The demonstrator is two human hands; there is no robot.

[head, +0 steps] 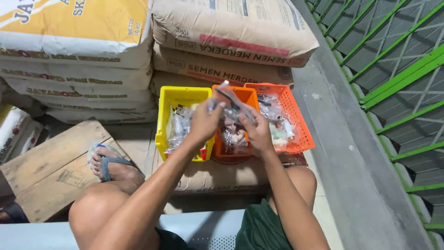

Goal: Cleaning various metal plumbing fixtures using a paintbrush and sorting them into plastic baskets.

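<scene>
Nearest the camera, a pale grey seat edge (199,227) is running along the bottom of the view, with the person's bare knees and dark green shorts (261,229) showing above it. Left of the knees, a foot in a blue-strapped sandal (111,165) is resting on a wooden board (51,166).

Beyond the knees, both forearms are reaching forward over a flat brown paper sack (222,176) that is serving as the surface under three small plastic baskets.

Left hand (203,122): fingers are closing on the left side of a clear plastic bag (229,99) of small parts, held up above the baskets.

Right hand (256,132): fingers are gripping the right side of the same bag, just beside the left hand; both hands are clamped on it.

Baskets, side by side and touching:
- yellow basket (182,96), left, holding clear packets;
- orange bin (247,96), middle, directly beneath the held bag, holding more packets;
- orange mesh basket (298,115), right, holding clear packets with small white and green pieces.

Behind the baskets, stacked brown cement sacks (231,32) are leaning against the back. Further left, white and yellow sacks (74,41) are piled in a separate stack.

Along the right, a grey concrete ledge (342,139) is running away beside a green metal grille (397,78).
</scene>
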